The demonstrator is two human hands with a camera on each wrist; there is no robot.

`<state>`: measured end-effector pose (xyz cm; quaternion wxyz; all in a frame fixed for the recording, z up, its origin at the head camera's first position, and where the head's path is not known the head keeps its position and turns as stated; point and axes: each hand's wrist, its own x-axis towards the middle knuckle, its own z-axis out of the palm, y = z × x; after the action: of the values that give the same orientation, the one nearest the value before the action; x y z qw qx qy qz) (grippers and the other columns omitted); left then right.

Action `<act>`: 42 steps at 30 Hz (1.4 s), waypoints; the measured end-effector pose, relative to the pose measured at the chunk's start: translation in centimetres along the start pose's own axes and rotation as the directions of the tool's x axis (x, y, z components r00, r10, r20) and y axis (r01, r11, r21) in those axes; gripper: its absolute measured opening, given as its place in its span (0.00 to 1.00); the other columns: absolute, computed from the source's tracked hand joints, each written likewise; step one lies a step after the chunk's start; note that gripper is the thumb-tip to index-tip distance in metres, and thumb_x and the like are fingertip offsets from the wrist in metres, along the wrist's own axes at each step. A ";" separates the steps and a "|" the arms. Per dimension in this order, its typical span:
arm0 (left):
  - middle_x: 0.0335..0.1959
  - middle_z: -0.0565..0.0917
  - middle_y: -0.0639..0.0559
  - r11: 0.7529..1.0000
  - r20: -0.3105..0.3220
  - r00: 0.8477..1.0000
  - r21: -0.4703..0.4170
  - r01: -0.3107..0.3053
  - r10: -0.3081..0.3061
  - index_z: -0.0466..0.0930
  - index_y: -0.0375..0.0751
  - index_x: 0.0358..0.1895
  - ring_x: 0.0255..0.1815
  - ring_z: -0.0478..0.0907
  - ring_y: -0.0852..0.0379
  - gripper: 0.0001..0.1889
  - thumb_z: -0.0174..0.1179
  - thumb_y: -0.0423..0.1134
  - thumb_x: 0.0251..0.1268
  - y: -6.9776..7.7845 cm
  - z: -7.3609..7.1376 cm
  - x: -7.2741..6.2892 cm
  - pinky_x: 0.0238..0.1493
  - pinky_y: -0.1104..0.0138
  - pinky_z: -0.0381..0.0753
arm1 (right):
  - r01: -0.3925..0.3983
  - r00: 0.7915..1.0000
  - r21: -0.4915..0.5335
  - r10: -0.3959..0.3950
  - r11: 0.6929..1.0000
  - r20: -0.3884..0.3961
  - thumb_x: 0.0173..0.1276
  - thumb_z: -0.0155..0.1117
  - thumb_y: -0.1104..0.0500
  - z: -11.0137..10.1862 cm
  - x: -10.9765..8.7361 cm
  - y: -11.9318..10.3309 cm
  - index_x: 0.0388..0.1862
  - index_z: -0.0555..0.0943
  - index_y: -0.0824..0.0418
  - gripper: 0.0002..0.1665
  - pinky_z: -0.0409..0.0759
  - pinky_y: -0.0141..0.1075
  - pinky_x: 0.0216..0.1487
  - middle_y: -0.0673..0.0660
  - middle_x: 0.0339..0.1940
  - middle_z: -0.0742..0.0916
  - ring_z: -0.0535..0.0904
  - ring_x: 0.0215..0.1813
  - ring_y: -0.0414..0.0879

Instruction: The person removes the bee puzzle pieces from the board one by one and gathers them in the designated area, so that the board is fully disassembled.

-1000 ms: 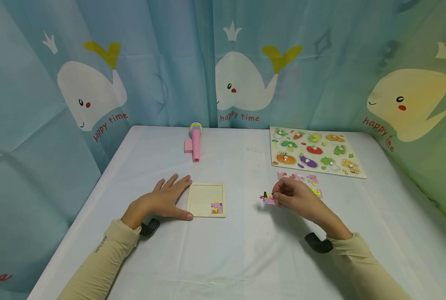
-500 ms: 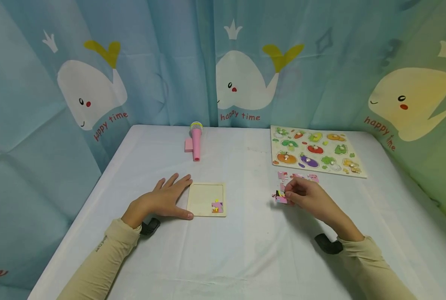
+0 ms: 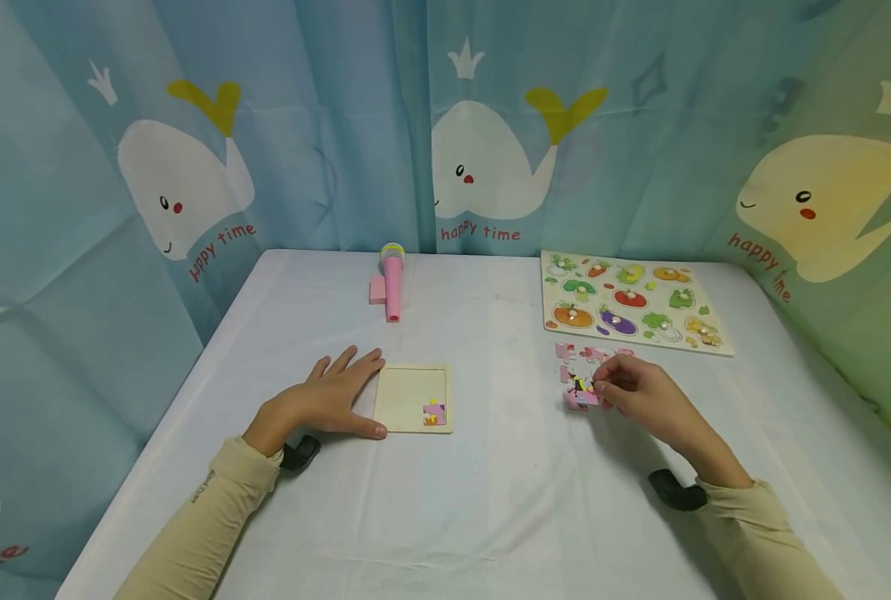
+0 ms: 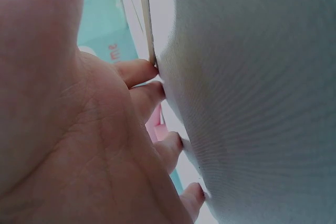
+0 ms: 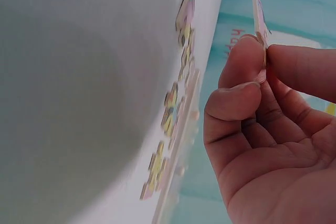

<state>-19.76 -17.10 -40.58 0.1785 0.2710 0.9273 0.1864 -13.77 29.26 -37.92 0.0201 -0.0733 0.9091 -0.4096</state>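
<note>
In the head view my left hand (image 3: 323,404) lies spread on the table, with thumb and index fingertip touching the left edge of a square wooden puzzle tray (image 3: 403,387). One pink and yellow jigsaw piece (image 3: 435,412) sits in the tray's lower right corner. My right hand (image 3: 643,396) pinches another jigsaw piece (image 3: 583,392), pink with black and yellow, between thumb and fingers. The right wrist view shows this held piece (image 5: 260,22) edge-on, raised off the table. Below and beyond it lie several loose jigsaw pieces (image 3: 565,351), partly hidden by the hand.
A wooden vegetable knob puzzle (image 3: 628,304) lies at the back right, just behind the loose pieces. Toward the back left are a pink toy microphone (image 3: 392,287) and a small pink block (image 3: 377,290). A whale-print curtain (image 3: 340,125) hangs behind the white table.
My right hand has moved to the right with the pinched jigsaw piece, over the loose pieces, uncovering some on the left. The left hand and the tray stay where they were.
</note>
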 end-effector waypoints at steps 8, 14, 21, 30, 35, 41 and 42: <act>0.89 0.50 0.41 1.000 0.006 1.000 0.011 0.013 -0.013 0.53 0.37 0.86 0.88 0.37 0.33 0.61 0.75 0.65 0.60 -0.2 0.2 0.2 0.81 0.33 0.35 | -0.024 1.000 -0.008 0.024 1.000 -0.014 0.80 0.64 0.66 -0.9 -0.4 1.1 0.50 0.81 0.70 0.07 0.78 0.34 0.34 0.57 0.36 0.86 0.80 0.36 0.46; 0.89 0.50 0.41 1.000 0.004 1.000 0.008 0.011 -0.011 0.53 0.37 0.86 0.88 0.37 0.33 0.60 0.75 0.65 0.60 -0.2 0.2 0.1 0.81 0.33 0.35 | -0.050 0.999 -0.024 0.050 0.998 -0.014 0.80 0.64 0.66 -1.3 -0.4 1.8 0.51 0.80 0.71 0.08 0.77 0.33 0.32 0.57 0.36 0.86 0.79 0.35 0.46; 0.89 0.49 0.42 1.000 0.003 1.000 0.005 0.011 -0.011 0.52 0.37 0.86 0.88 0.36 0.33 0.60 0.75 0.64 0.60 0.0 0.0 0.0 0.81 0.34 0.35 | -0.068 0.998 -0.087 0.067 0.994 -0.008 0.80 0.65 0.65 -1.5 -0.4 2.7 0.49 0.81 0.70 0.07 0.76 0.33 0.34 0.55 0.35 0.85 0.78 0.36 0.47; 0.89 0.50 0.42 1.000 -0.005 1.000 0.010 0.011 -0.011 0.53 0.37 0.86 0.88 0.37 0.33 0.61 0.76 0.64 0.59 0.1 0.1 0.0 0.81 0.33 0.35 | -0.065 0.998 -0.139 0.066 0.988 0.001 0.78 0.67 0.66 -1.5 -0.4 2.9 0.47 0.82 0.69 0.05 0.76 0.33 0.35 0.55 0.36 0.86 0.77 0.38 0.48; 0.89 0.50 0.41 1.000 -0.003 1.000 0.001 0.011 -0.011 0.53 0.36 0.86 0.88 0.37 0.33 0.60 0.76 0.64 0.60 0.2 0.0 -0.1 0.80 0.33 0.35 | -0.085 0.996 -0.161 0.087 0.983 0.004 0.78 0.68 0.65 -1.5 -0.3 2.9 0.47 0.82 0.69 0.06 0.75 0.34 0.34 0.55 0.37 0.85 0.76 0.39 0.50; 0.89 0.50 0.41 1.000 -0.003 1.000 -0.006 0.010 -0.010 0.53 0.36 0.86 0.88 0.37 0.33 0.60 0.76 0.63 0.60 0.3 -0.1 -0.2 0.80 0.33 0.35 | -0.098 0.995 -0.192 0.099 0.977 0.000 0.78 0.68 0.65 -1.4 -0.3 2.8 0.46 0.83 0.68 0.06 0.75 0.35 0.34 0.55 0.37 0.84 0.75 0.39 0.50; 0.89 0.50 0.41 1.000 -0.004 1.000 -0.008 0.009 -0.009 0.53 0.36 0.86 0.88 0.37 0.33 0.60 0.76 0.63 0.60 0.3 -0.1 -0.2 0.80 0.33 0.35 | -0.095 0.995 -0.199 0.097 0.975 -0.001 0.77 0.68 0.65 -1.4 -0.3 2.8 0.45 0.83 0.68 0.05 0.75 0.35 0.34 0.55 0.37 0.84 0.75 0.39 0.50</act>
<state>-19.49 -17.00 -40.31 0.1787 0.2660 0.9281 0.1896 -13.98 32.17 -39.11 0.0362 -0.0327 0.9479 -0.3149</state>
